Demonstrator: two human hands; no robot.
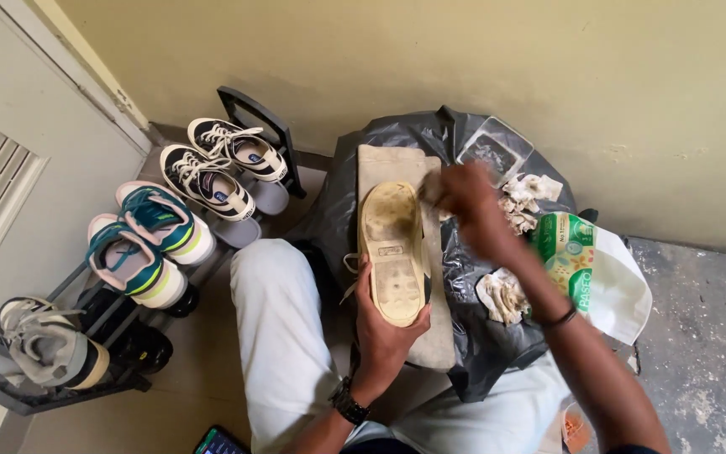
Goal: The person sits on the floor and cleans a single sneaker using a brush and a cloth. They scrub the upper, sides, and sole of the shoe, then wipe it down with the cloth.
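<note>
Over black plastic sheet's (464, 353) centre: left hand (384, 332) clamps cream rubber-soled canvas shoe (392, 252) at heel, sole up; light, stiff. Blurred right hand (468, 202) fingers pinching crumpled tissue (432, 189) at toe.

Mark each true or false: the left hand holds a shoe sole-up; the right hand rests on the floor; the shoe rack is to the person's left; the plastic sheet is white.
1. The left hand holds a shoe sole-up. True.
2. The right hand rests on the floor. False: it is raised by the shoe's toe, blurred.
3. The shoe rack is to the person's left. True.
4. The plastic sheet is white. False: it is black.
</note>
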